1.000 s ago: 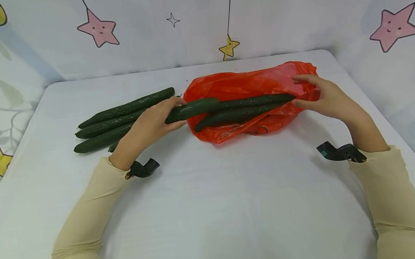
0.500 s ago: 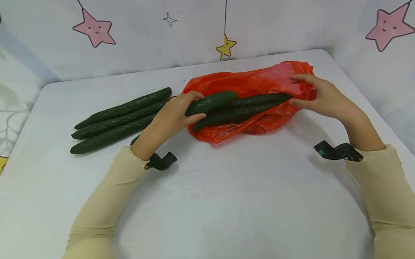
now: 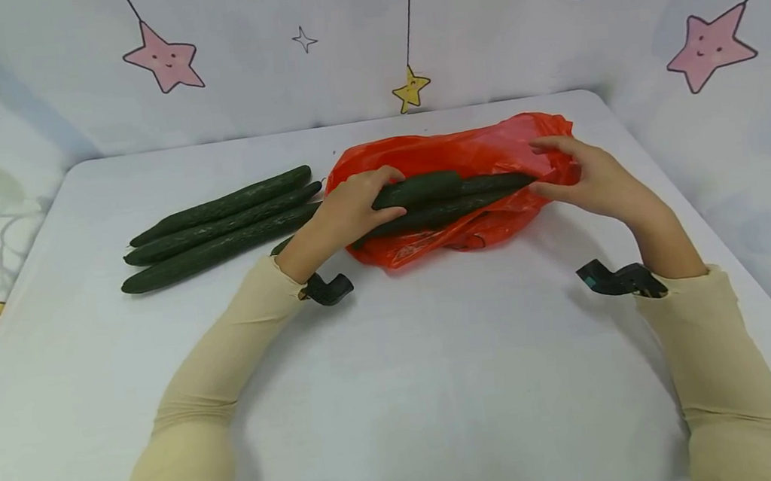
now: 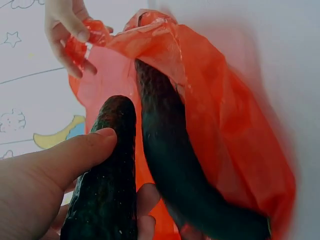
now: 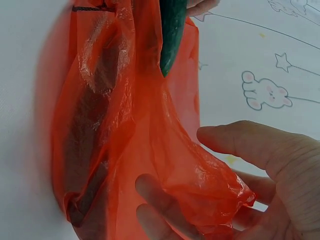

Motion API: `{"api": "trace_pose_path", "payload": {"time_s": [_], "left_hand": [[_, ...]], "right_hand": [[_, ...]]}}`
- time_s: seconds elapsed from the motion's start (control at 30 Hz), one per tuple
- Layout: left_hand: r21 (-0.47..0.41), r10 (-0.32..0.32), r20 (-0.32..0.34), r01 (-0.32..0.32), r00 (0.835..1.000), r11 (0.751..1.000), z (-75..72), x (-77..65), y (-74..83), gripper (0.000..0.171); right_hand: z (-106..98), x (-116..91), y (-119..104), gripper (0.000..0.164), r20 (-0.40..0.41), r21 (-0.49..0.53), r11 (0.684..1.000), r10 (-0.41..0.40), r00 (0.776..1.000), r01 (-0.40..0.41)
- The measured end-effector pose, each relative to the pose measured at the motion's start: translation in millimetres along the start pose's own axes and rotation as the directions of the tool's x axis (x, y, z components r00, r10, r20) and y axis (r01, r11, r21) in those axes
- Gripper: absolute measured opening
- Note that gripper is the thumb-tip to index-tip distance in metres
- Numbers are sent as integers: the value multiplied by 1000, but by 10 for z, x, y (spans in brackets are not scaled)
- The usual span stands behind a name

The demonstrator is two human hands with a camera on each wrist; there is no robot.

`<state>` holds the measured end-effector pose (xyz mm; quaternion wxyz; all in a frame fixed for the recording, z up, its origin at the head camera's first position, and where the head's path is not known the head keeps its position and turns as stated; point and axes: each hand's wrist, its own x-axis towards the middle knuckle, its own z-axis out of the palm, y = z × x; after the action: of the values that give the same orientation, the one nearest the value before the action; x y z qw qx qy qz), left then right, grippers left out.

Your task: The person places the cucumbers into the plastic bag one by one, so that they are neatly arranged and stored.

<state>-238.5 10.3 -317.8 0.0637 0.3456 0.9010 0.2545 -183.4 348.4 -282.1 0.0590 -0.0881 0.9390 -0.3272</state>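
My left hand (image 3: 353, 209) grips a long dark green cucumber (image 3: 425, 187), thumb on one side and fingers curled under it. The front of this cucumber lies over the mouth of a thin red plastic bag (image 3: 378, 153). In the left wrist view, another cucumber (image 4: 167, 135) rests inside the bag, beside the held cucumber (image 4: 106, 170). At the bag's right end, my right hand (image 3: 588, 179) holds the plastic. Its fingers show through the film in the right wrist view, with the thumb (image 5: 235, 140) on the near side. Part of the bag's inside is hidden by folds.
Left of the bag, three cucumbers lie side by side on the white table (image 3: 436, 365), the rearmost cucumber (image 3: 223, 206) slightly apart. Behind the table stands a pale backdrop (image 3: 243, 70) printed with stars and clouds. A dark wrist camera (image 3: 623, 280) sits on each arm.
My left hand has carried the cucumber to the right, farther over the bag and the cucumbers in it. My right hand keeps its place at the bag's right end.
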Motion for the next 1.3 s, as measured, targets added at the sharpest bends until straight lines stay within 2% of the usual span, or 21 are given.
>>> {"api": "trace_pose_path", "payload": {"time_s": [0.13,0.33,0.9,1.3], "left_hand": [[14,-3,20,2,1000,1000,45,82,41,52],[25,0,15,-1,1000,1000,108,196,104,51],[42,-22,31,20,999,999,189,563,272,49],[107,-22,78,13,997,994,210,826,423,48]], "right_hand": [[-7,-7,-20,65,-4,3,1000,-9,1000,9],[-21,-18,-37,65,-7,5,1000,-4,1000,4],[-52,-64,-46,66,-3,11,1000,0,1000,0],[-78,-85,-58,65,-21,-1,1000,-9,1000,9]]}}
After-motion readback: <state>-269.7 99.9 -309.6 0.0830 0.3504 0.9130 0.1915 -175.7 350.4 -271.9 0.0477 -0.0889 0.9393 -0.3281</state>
